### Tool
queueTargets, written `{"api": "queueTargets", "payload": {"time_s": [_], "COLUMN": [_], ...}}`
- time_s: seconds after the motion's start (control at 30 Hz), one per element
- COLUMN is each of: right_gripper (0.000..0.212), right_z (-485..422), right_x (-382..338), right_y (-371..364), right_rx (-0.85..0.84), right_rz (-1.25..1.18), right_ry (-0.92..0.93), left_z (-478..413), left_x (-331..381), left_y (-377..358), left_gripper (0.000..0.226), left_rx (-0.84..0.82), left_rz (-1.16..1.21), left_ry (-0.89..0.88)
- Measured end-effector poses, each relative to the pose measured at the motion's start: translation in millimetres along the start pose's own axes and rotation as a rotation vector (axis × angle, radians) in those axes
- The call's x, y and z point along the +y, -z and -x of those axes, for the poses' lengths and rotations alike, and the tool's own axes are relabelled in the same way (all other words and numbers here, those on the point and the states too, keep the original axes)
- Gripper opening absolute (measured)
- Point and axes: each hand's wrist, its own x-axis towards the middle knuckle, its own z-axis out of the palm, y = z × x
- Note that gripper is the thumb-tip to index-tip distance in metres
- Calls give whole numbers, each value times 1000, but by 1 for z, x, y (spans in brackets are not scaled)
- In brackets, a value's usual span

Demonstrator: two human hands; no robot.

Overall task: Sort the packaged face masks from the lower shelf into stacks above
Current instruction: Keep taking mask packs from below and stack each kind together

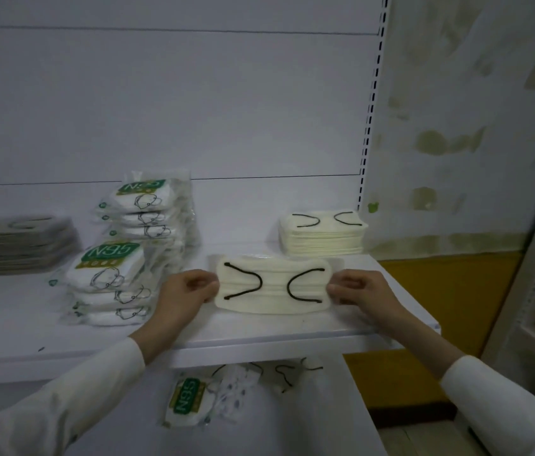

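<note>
A person's two hands, in pale long sleeves, hold one packaged face mask (272, 287) flat and low over the upper shelf (259, 334). The left hand (190, 291) pinches its left short edge and the right hand (355, 291) pinches its right short edge, so each grip is clamped on the wrapper between thumb and curled fingers. The mask is cream, with two black ear loops curving inward between the grips; in this dim, soft view it is hard to tell whether it rests on the shelf or hovers just over it.

Behind the right grip sits a neat stack of matching cream masks (322, 235). Just beside the left grip stands the nearer N95 pile (108, 274), with the farther N95 pile (151, 209) behind it and a grey stack (16, 245) well off to the left. Below both grips, on the lower shelf (325, 422), lie an N95 pack (187, 403) and a few loose packaged masks (259, 373), not yet sorted.

The mask looks light, thin and floppy, and its film wrapper is probably slick. Holding it at both short edges, clear of the loops, should keep it flat; a gentle pinch is likely enough, and squeezing the middle would crease it.
</note>
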Motion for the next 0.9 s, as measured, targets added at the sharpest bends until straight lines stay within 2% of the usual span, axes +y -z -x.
{"api": "queueTargets", "payload": {"time_s": [0.33, 0.47, 0.57, 0.8, 0.9], "right_gripper": [15, 24, 18, 7, 17], "right_z": [-75, -124, -157, -205, -212], "right_x": [-16, -24, -26, -2, 3], "right_y": [63, 81, 90, 100, 97], "right_rx": [522, 717, 725, 612, 515], "right_rz": [6, 162, 219, 373, 404], "right_ry": [-59, -65, -41, -120, -134], "left_z": [-92, -137, -169, -202, -205], "left_x": [50, 59, 57, 40, 39], "left_y": [-92, -128, -149, -169, -172], "left_gripper": [23, 11, 11, 11, 13], "left_rx": [50, 28, -3, -37, -7], "left_rz": [-47, -121, -217, -308, -313], "left_ry": [-159, -244, -279, -192, -154]}}
